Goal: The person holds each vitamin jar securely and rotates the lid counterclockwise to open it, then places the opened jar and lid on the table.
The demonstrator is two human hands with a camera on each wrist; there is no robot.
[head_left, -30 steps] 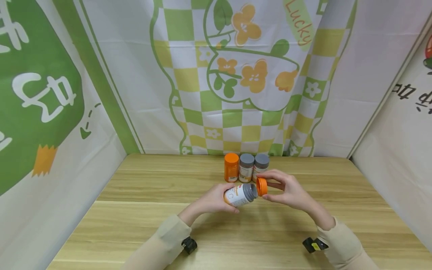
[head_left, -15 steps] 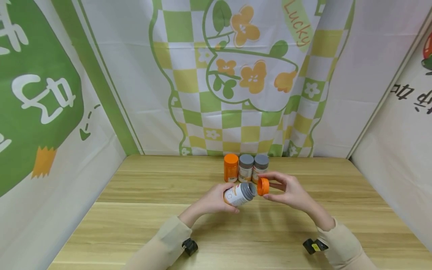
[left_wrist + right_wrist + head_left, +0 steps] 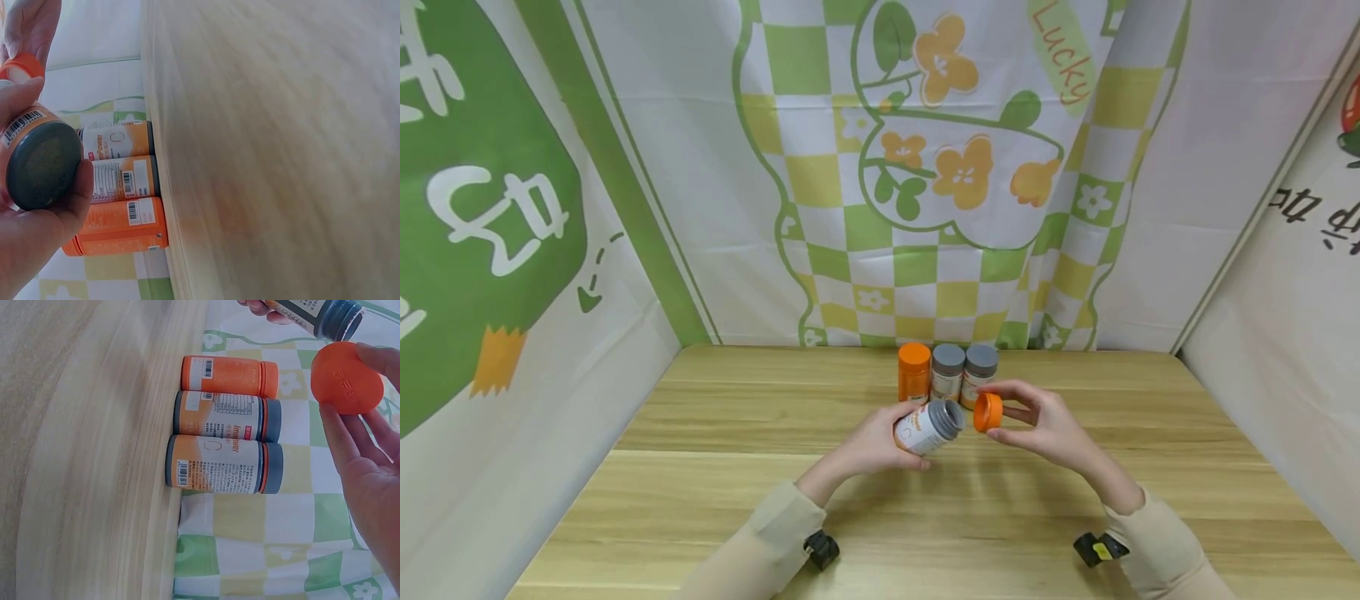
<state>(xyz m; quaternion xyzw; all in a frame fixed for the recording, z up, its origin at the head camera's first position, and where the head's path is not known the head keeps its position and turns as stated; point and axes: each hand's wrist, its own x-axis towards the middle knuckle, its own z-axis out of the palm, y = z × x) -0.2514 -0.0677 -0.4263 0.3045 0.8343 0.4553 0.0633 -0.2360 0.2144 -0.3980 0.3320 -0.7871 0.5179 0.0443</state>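
My left hand [image 3: 880, 442] grips a white, orange and grey supplement bottle [image 3: 919, 432] round its body. The bottle is uncapped and tilted, its grey mouth [image 3: 947, 419] pointing right; its dark base [image 3: 45, 165] faces the left wrist view. Just right of the mouth, my right hand [image 3: 1045, 423] pinches an orange cap [image 3: 988, 412] between thumb and fingers. The cap's hollow inside faces the bottle, with a small gap between them. From the right wrist view the cap's closed top [image 3: 347, 378] shows, with raised marks on it.
Behind the hands stand an orange bottle [image 3: 913, 371] and two grey-lidded bottles, one in the middle [image 3: 947, 385] and one at the right [image 3: 977, 387], side by side on the wooden table [image 3: 737, 467]. A checked curtain [image 3: 917, 275] hangs behind the table.
The bottle's mouth has drawn back slightly left and turned more toward the head camera. The orange cap has shifted a little right, so the gap between them is wider.
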